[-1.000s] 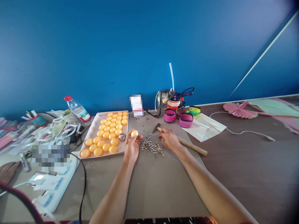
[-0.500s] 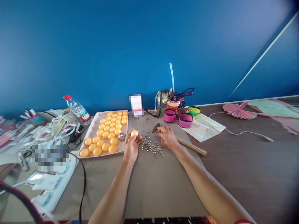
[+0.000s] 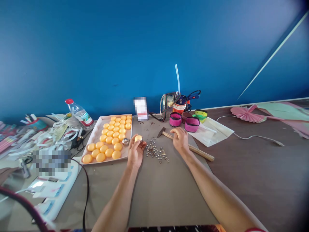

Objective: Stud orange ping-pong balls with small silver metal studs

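My left hand (image 3: 135, 152) is closed around an orange ping-pong ball (image 3: 138, 138), part of which carries shiny metal studs. To its right, a loose heap of small silvery metal studs (image 3: 155, 151) lies on the mat. My right hand (image 3: 180, 139) hovers over or rests by the handle of a hammer (image 3: 200, 152); its fingers are curled together, and anything small between them is hidden. The hammer lies on the table with its head pointing left. Left of my left hand, a shallow white tray (image 3: 98, 128) holds rows of plain orange balls and one stud-covered ball (image 3: 125, 141).
Pink cuff-like containers (image 3: 192, 125) and white paper (image 3: 212, 132) sit right of centre. An orange-and-white cup (image 3: 180, 108) stands behind them. At left are a red-capped bottle (image 3: 80, 113), a white power strip (image 3: 58, 193) and a black cable (image 3: 86, 193). A pink paper fan (image 3: 248, 114) lies far right.
My right hand reached left toward the hammer head and the stud heap, then drew back right with its fingers curling in. My left hand keeps its hold on the ball, nearly still.
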A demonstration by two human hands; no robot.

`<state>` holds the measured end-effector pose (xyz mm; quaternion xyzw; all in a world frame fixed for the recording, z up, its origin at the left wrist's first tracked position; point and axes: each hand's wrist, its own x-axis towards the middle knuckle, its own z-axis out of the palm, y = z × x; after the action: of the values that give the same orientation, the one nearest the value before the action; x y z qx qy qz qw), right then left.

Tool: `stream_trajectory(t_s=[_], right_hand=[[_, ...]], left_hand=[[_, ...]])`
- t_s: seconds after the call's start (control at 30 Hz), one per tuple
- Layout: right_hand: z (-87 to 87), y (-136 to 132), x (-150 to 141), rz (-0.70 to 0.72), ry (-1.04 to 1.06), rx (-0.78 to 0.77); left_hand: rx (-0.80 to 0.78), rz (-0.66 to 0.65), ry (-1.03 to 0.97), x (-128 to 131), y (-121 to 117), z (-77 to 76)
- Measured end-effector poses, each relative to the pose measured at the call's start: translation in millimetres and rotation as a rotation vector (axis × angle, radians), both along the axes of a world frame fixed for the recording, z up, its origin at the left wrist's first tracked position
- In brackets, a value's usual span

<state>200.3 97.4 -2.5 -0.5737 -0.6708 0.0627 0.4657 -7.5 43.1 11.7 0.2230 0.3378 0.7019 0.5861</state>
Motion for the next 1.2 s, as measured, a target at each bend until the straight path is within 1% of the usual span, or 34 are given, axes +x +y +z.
stream_trajectory(t_s=[0.17, 0.2, 0.27, 0.37, 0.4, 0.47, 0.57, 0.67, 0.83, 0.97, 1.2], right_hand=[[2.8, -3.2, -2.9, 0.027, 0.063, 0.044], [2.3, -4.1, -4.0, 0.05, 0.071, 0.047], [-0.6, -5.6, -7.4, 0.166, 0.05, 0.028], [-6.9, -6.8, -14.4, 0.375, -0.077, -0.017], [-8.6, -7.0, -16.9, 0.412, -0.126, -0.027], [-10.4, -7.5, -21.7, 0.445, -0.21, -0.049], [-9.9, -8.9, -27.7, 0.458, -0.335, -0.099], [-8.3, -11.0, -32.4, 0.423, -0.435, -0.153], [-8.0, -12.2, -37.6, 0.377, -0.468, -0.208], [-9.7, -9.9, -38.5, 0.377, -0.441, -0.217], [-14.4, -6.1, -39.1, 0.392, -0.263, -0.192]], left_hand=[[-0.005, -0.002, -0.001, 0.8, -0.5, 1.0], [-0.006, -0.003, -0.002, 0.8, -0.8, 0.8], [-0.003, -0.006, -0.006, 0.6, -1.0, 0.2], [-0.003, -0.001, 0.003, 0.4, -0.7, -1.0], [-0.008, 0.002, 0.011, 0.5, -0.5, -1.5], [-0.02, 0.007, 0.033, 0.9, 0.1, -2.4], [-0.025, 0.011, 0.074, 2.0, 0.5, -3.9], [-0.026, 0.024, 0.113, 3.6, 0.1, -4.7], [-0.048, 0.025, 0.153, 6.3, -0.9, -4.2], [-0.061, 0.025, 0.189, 7.1, -0.8, -4.5], [-0.049, 0.015, 0.191, 7.3, -1.4, -4.7]])
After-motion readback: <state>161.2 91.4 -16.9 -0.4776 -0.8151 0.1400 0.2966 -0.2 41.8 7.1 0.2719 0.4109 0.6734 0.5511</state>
